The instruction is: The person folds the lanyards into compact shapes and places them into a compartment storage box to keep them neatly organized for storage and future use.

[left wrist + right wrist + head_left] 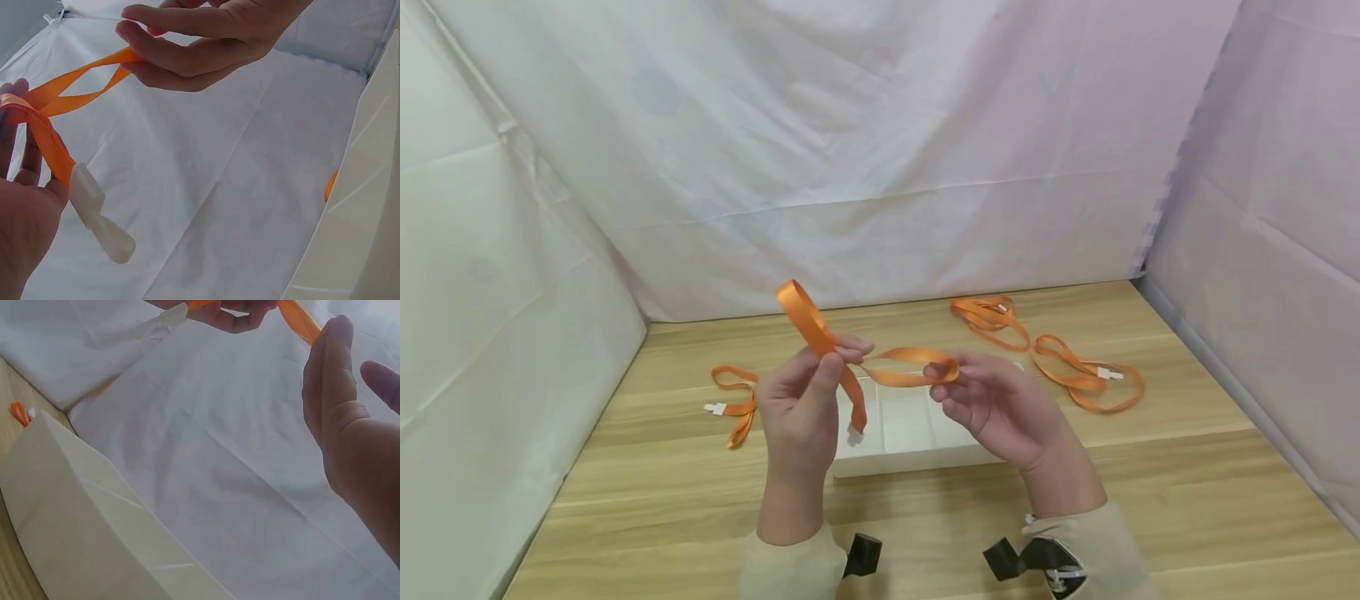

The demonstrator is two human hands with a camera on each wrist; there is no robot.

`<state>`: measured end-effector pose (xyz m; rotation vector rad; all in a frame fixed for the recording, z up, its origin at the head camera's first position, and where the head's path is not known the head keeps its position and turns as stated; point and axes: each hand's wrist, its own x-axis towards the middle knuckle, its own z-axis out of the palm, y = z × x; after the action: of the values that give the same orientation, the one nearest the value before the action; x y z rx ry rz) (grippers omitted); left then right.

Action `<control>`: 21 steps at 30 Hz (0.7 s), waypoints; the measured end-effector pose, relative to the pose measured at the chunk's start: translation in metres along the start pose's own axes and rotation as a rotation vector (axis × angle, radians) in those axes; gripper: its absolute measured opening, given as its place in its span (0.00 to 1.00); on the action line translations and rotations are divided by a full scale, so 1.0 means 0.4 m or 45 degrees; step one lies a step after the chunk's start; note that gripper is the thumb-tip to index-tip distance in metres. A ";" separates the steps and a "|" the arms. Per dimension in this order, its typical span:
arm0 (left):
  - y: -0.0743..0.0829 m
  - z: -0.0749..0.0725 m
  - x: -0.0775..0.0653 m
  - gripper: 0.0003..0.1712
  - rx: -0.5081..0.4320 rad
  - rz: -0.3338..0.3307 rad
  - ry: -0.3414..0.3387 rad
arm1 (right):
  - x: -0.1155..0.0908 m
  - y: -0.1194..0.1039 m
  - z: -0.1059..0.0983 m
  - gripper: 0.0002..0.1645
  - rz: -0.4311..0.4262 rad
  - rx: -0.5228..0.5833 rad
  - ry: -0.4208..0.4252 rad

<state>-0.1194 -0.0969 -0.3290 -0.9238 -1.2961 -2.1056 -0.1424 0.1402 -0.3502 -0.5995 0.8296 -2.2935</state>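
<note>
An orange lanyard [805, 315] is held up between both hands, above a white tray. My left hand [801, 408] pinches it between thumb and fingers, where the strap folds and crosses. One loop rises above that hand; a short end with a white plastic clip [103, 215] hangs below it. Toward the right, a second loop [902, 356] stretches across to my right hand [1000, 404]. The right fingers hold the far end of this loop, with a fingertip showing inside it. In the right wrist view the strap meets the right fingertips [337, 337].
The white tray [917, 458] with dividers stands on the wooden table [662, 483] below the hands. One orange lanyard [741, 408] lies to its left. Two others, a coiled lanyard [985, 312] and a looped lanyard [1078, 381], lie back right. White cloth [880, 167] encloses the table.
</note>
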 end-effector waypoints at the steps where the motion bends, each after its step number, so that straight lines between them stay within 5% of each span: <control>1: 0.002 0.000 0.001 0.11 -0.006 0.001 0.004 | 0.000 0.001 0.000 0.30 -0.003 -0.003 0.013; 9: 0.006 0.003 0.000 0.10 -0.025 -0.001 0.039 | 0.002 0.011 0.006 0.25 -0.029 -0.187 0.186; 17: 0.004 0.010 0.001 0.10 -0.027 -0.005 0.003 | 0.022 0.027 0.052 0.05 0.004 -0.908 0.706; 21: 0.002 0.009 0.000 0.10 -0.023 -0.014 0.003 | 0.028 0.033 0.077 0.09 0.027 -1.141 0.755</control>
<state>-0.1178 -0.0941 -0.3274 -0.9237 -1.2853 -2.1293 -0.1271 0.1121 -0.3356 -0.2350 2.1717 -2.0016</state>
